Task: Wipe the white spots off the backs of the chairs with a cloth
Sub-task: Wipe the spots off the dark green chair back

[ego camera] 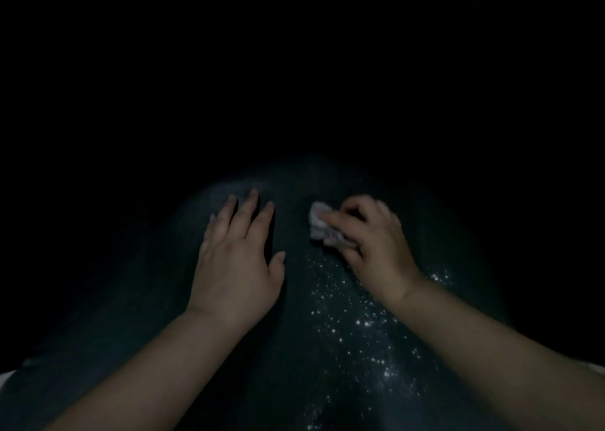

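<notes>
Chair back: one, dark, rounded, matte. Spots: white, many, scattered below right hand. Cloth: one, pale, crumpled, pinched in right grip. Left hand: flat, fingers straight, on back.

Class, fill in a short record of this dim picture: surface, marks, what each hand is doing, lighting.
surface: dark chair back
marks: white spots, scattered below and beside the right hand
left hand: flat on the chair back, fingers straight
right hand: fingers curled round a crumpled pale cloth, which it presses to the surface
lighting: very dark; nothing visible beyond the chair
</notes>
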A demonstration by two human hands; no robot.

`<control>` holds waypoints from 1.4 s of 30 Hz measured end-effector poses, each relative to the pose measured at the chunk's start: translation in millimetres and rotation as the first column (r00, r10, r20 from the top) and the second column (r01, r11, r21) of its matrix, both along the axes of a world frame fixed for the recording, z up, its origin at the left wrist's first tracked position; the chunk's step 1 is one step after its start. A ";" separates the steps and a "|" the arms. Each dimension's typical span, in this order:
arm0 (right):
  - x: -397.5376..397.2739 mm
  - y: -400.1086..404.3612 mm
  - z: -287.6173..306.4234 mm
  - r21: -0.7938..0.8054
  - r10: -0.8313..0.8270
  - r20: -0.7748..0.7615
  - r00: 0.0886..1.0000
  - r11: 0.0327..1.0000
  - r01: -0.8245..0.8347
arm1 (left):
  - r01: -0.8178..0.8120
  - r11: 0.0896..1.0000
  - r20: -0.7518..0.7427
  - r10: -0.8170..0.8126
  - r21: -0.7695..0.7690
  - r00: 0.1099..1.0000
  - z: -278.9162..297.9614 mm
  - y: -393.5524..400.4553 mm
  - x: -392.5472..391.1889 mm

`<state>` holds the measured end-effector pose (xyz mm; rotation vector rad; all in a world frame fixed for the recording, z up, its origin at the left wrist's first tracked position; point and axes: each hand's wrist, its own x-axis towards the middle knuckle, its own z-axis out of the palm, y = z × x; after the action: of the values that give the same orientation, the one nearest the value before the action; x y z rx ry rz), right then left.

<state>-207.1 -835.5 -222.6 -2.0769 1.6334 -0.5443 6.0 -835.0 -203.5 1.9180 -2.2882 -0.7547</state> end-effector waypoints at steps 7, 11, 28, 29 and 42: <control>-13.3 -45.4 6.0 -0.047 -0.219 0.026 0.975 0.974 0.220 | 0.066 0.998 0.025 -0.066 0.023 0.997 0.9 -3.8 11.3; -4.5 -28.0 0.8 -0.036 -0.195 -0.002 0.981 0.980 0.195 | 0.064 0.998 0.034 -0.064 0.018 0.997 -1.3 -2.5 10.9; 12.1 56.5 -6.0 -0.065 0.074 0.054 0.996 0.995 -0.071 | 0.075 0.997 0.049 -0.077 0.036 0.996 0.9 23.5 14.7; 12.2 65.3 -0.4 -0.059 0.136 0.033 0.990 0.989 -0.134 | 0.076 0.996 0.044 -0.077 0.036 0.996 1.2 29.4 14.2; 21.0 63.9 5.4 0.025 0.197 -0.013 0.980 0.980 -0.197 | 0.039 0.999 -0.002 -0.039 0.035 0.999 -0.7 79.7 13.0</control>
<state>-186.1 -771.5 -217.2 -2.1988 1.4138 -0.4404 19.0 -755.4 -204.1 1.8914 -2.3341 -0.8047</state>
